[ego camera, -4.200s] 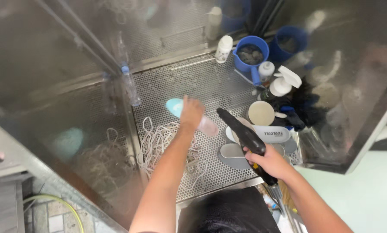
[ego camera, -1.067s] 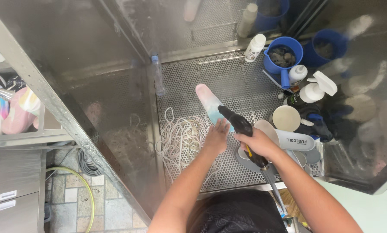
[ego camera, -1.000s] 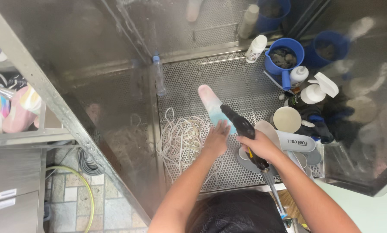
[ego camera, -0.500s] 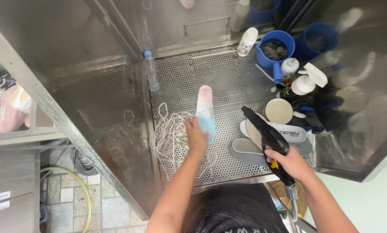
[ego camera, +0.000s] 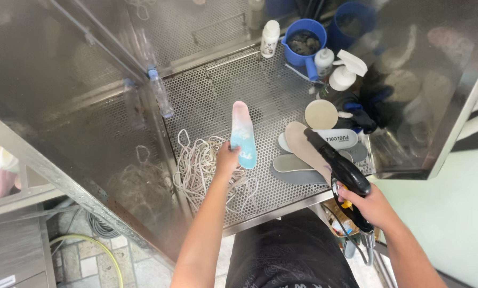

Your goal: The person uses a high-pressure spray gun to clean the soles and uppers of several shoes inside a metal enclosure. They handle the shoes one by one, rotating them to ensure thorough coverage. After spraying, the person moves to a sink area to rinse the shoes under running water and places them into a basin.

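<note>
Perforated stainless steel forms the worktop (ego camera: 212, 96) of the open-fronted metal cabinet, and both of the person's hands are over it. The left hand (ego camera: 227, 160) is closed around the heel end of a shoe insole (ego camera: 242, 133), pale pink at the toe and light blue toward the heel, and holds it lifted off the mesh with its toe pointing away from the person. Just below and to the left of that hand lies a loose tangle of white shoelaces (ego camera: 201, 168) on the worktop.

The right hand (ego camera: 372, 205) is wrapped tight round the grip of a black spray gun (ego camera: 337, 165), its nozzle angled up and left toward the middle of the worktop; a hose (ego camera: 364, 245) hangs from the bottom of the handle. Under the gun's barrel lies a small pile of other insoles (ego camera: 303, 152) (beige, grey and white ones, overlapping), resting flat on the mesh, well clear of the held one.

Further back stand a blue jug (ego camera: 303, 40), a small white bottle (ego camera: 271, 37) just left of it, and a white trigger spray bottle (ego camera: 345, 74) to the right. A round beige pad (ego camera: 321, 113) sits between the spray bottle and the pile. A clear plastic bottle with a blue cap (ego camera: 160, 96) leans against the cabinet's left wall.
</note>
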